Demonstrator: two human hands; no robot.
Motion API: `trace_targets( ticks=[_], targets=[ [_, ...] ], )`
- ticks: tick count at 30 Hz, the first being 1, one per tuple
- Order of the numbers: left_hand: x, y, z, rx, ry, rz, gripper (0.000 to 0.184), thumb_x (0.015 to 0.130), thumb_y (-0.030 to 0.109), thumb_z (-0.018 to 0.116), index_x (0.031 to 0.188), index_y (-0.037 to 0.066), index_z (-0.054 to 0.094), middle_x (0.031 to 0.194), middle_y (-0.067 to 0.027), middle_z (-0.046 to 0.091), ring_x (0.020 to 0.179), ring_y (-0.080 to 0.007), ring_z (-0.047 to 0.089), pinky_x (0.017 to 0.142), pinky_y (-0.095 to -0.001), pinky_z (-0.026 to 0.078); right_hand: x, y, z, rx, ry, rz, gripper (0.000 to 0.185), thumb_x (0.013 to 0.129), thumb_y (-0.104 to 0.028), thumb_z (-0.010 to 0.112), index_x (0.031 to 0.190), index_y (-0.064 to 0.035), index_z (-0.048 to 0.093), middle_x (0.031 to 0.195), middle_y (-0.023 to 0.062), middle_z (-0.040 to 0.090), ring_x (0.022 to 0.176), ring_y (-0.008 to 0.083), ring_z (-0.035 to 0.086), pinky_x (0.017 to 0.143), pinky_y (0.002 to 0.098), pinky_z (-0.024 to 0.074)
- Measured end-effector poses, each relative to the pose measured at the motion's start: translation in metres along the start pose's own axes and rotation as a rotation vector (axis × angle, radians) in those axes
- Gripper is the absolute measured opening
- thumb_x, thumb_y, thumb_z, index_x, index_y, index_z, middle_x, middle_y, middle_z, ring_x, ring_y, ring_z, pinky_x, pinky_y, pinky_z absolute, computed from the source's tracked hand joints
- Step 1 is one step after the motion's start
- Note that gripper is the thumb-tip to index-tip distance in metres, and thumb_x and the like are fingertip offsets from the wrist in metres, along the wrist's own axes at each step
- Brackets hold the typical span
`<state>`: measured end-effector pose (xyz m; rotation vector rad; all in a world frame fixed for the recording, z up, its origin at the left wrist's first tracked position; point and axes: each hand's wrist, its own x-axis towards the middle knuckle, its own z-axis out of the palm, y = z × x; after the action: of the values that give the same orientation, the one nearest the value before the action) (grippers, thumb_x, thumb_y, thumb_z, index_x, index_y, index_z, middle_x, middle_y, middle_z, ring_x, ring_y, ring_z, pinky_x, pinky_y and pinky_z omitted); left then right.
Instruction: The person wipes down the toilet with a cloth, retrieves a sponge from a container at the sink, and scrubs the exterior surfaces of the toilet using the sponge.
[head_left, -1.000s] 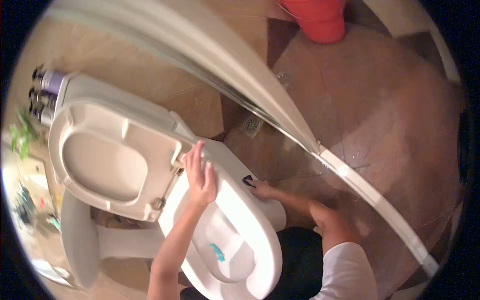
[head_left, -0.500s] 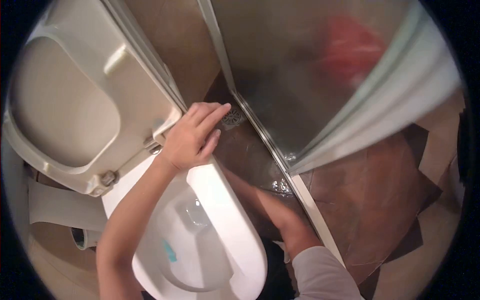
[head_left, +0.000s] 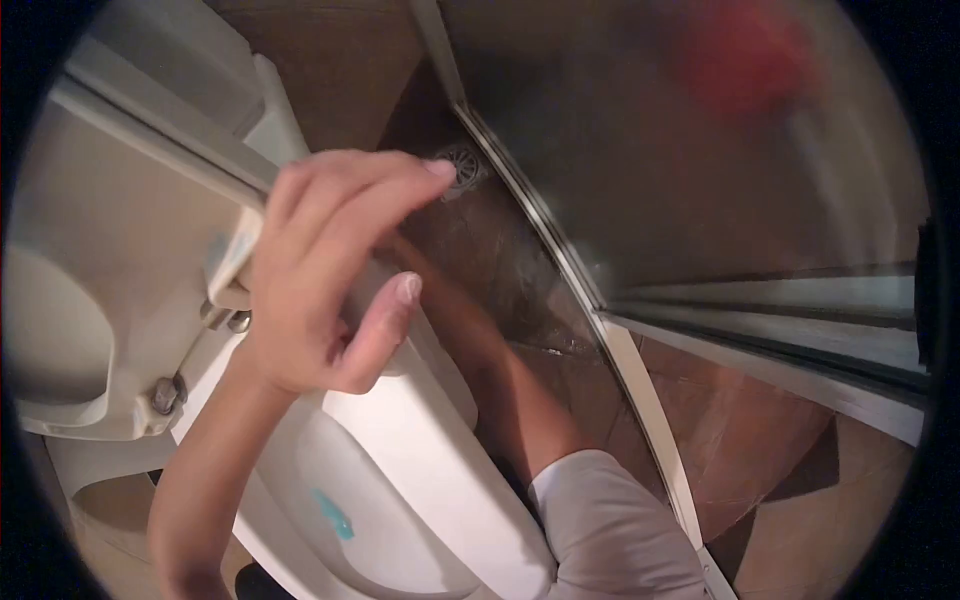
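My left hand (head_left: 325, 265) hovers over the back right rim of a white toilet bowl (head_left: 430, 455). Its fingers are stretched out, the thumb stands apart, and nothing is in it. From the lower right my right forearm (head_left: 490, 370) reaches down along the bowl's outer side. The right hand itself is hidden behind my left hand and the toilet, so its fingers cannot be seen. A teal streak (head_left: 335, 515) lies on the inner wall of the bowl. The raised toilet seat (head_left: 115, 330) leans back at the left, near a metal hinge (head_left: 165, 395).
A round floor drain (head_left: 461, 172) lies in the brown tiled floor beyond my left fingertips. Right of the toilet runs a shower screen track (head_left: 540, 220) with a translucent panel (head_left: 620, 150). A blurred red shape (head_left: 745, 60) shows through the panel.
The view has shifted closer and to the right. My left hand appears larger, with its thumb spread farther from the fingers. The right forearm reaches farther forward beside the bowl.
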<state>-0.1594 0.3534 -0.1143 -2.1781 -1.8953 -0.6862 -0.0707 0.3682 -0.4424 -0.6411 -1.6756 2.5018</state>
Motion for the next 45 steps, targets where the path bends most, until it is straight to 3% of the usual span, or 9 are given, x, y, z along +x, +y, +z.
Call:
trace_targets(
  ticks=[22,27,30,34,36,38,41,42,45],
  targets=[
    [-0.016,-0.006,0.004,-0.14,-0.016,-0.047,0.07,0.076,0.041,0.051,0.127,-0.006,0.038,0.115,-0.0253,0.049,0.109,-0.035,0.046,0.096,-0.0451,0.033,0.078,-0.053,0.062,-0.235,-0.02,-0.441,0.056,0.095,-0.041,0.015,0.134,-0.007,0.037,0.141,0.0148,0.032,0.131,0.0272,0.027,0.108,0.0368,0.0162],
    [-0.022,-0.001,0.001,-0.218,0.108,-0.178,0.081,0.076,0.047,0.057,0.13,-0.008,0.032,0.121,-0.0259,0.046,0.115,-0.0338,0.045,0.096,-0.0405,0.035,0.171,-0.075,0.051,-0.011,-0.031,-0.133,0.055,0.095,-0.038,0.014,0.13,-0.0043,0.041,0.133,0.0202,0.04,0.128,0.032,0.034,0.106,0.0386,0.0226],
    [-0.017,-0.004,-0.009,-0.112,-0.113,-0.124,0.084,0.076,0.048,0.058,0.131,-0.009,0.03,0.124,-0.0264,0.045,0.118,-0.0344,0.043,0.096,-0.0418,0.036,0.189,-0.049,0.033,-0.041,0.015,0.187,0.06,0.091,-0.047,0.025,0.129,-0.0033,0.042,0.129,0.0158,0.046,0.121,0.0269,0.039,0.1,0.0352,0.0281],
    [-0.024,-0.01,0.007,-0.201,0.073,-0.082,0.084,0.076,0.049,0.058,0.132,-0.007,0.03,0.124,-0.0258,0.045,0.117,-0.0345,0.044,0.094,-0.042,0.037,0.216,-0.025,0.041,-0.339,0.132,0.206,0.055,0.09,-0.044,0.031,0.121,-0.002,0.05,0.122,0.0111,0.05,0.111,0.0227,0.043,0.097,0.0347,0.0294],
    [-0.025,-0.009,0.007,-0.233,0.131,-0.093,0.084,0.076,0.049,0.058,0.132,-0.006,0.03,0.123,-0.0255,0.045,0.117,-0.0345,0.044,0.094,-0.0421,0.037,0.239,-0.043,0.056,0.301,0.05,-0.063,0.053,0.088,-0.043,0.037,0.114,0.0002,0.054,0.118,0.0112,0.051,0.105,0.0227,0.044,0.095,0.0345,0.0297],
    [-0.022,-0.009,0.006,-0.207,0.106,-0.073,0.085,0.075,0.05,0.059,0.133,-0.005,0.03,0.122,-0.0253,0.046,0.116,-0.0344,0.044,0.093,-0.0423,0.037,0.237,-0.106,0.084,0.285,0.033,-0.252,0.054,0.086,-0.044,0.041,0.115,0.0006,0.053,0.118,0.0123,0.051,0.104,0.0225,0.043,0.094,0.0358,0.03],
    [-0.018,-0.009,0.005,-0.217,0.069,-0.047,0.086,0.074,0.051,0.061,0.133,-0.004,0.03,0.122,-0.0255,0.046,0.116,-0.0349,0.044,0.093,-0.0426,0.037,0.246,-0.101,0.078,0.268,-0.045,-0.102,0.058,0.085,-0.047,0.04,0.117,0.0003,0.052,0.119,0.0126,0.05,0.105,0.023,0.043,0.096,0.0371,0.0292],
    [-0.018,-0.009,0.005,-0.222,0.061,-0.038,0.087,0.074,0.051,0.061,0.133,-0.004,0.03,0.122,-0.0256,0.046,0.116,-0.0351,0.044,0.094,-0.0427,0.037,0.233,-0.095,0.061,0.014,-0.048,-0.05,0.06,0.091,-0.044,0.023,0.122,0.002,0.046,0.133,0.0214,0.041,0.124,0.0339,0.038,0.102,0.0406,0.029],
    [-0.02,-0.01,0.006,-0.229,0.077,-0.077,0.086,0.074,0.051,0.062,0.133,-0.004,0.03,0.122,-0.0256,0.045,0.116,-0.0358,0.044,0.093,-0.0431,0.037,0.212,-0.052,0.044,-0.341,0.033,-0.044,0.059,0.092,-0.041,0.018,0.121,0.0017,0.047,0.133,0.0227,0.039,0.124,0.0365,0.037,0.103,0.0436,0.0275]
  ],
)
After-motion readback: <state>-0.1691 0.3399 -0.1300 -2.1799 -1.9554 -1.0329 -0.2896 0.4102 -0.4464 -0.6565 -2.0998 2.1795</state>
